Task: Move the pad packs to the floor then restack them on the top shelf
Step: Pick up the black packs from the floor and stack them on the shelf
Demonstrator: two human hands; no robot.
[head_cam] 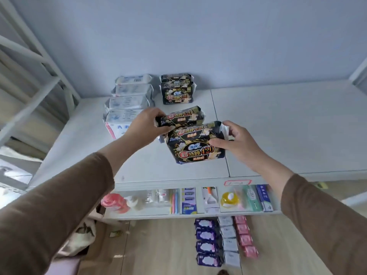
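Note:
Both my hands are raised over the white top shelf (278, 124). My left hand (146, 126) grips the left end of a black pad pack (183, 117). My right hand (241, 144) grips the right end of a second black pad pack (195, 146), tilted just in front of the first. Further back on the shelf stands a stack of black packs (176, 89). To its left runs a row of white packs (129, 102). Down on the wooden floor lie rows of purple packs (207, 242), white packs (229, 241) and pink packs (245, 234).
A lower shelf (139, 214) holds assorted small goods: a pink item, toothbrushes, a yellow packet, boxes. A white metal rack frame (29, 56) rises at the left. The wall (198, 36) stands right behind the top shelf. A red-edged label (237, 182) is on the shelf's front edge.

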